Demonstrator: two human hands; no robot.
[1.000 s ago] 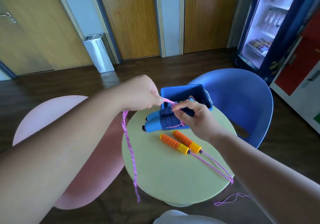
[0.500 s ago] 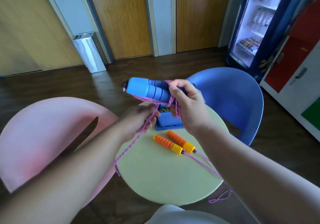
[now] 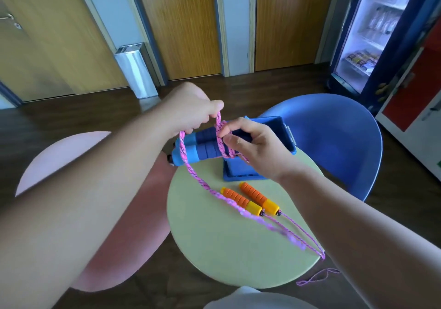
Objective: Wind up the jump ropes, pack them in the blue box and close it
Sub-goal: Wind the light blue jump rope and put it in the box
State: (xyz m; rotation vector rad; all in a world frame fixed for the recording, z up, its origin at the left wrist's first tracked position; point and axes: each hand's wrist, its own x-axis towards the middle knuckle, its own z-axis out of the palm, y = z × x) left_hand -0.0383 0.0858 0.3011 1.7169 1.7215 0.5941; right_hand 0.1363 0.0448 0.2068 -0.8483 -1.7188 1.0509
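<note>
1. Now the left hand (image 3: 188, 108) has its fingers (image 3: 198, 123) pinching a loop of pink rope (image 3: 220, 145) just above the blue handles (image 3: 202, 150).
2. Right hand (image 3: 257, 148) fingers (image 3: 243, 126) grip those handles and the turns wound on them.
3. Behind them the blue box (image 3: 267, 120) stands open on the tabletop (image 3: 226, 249).
4. Orange handles (image 3: 250, 200) lie near it.
5. Labels in the fridge (image 3: 372, 34) are too blurred to read.
</note>
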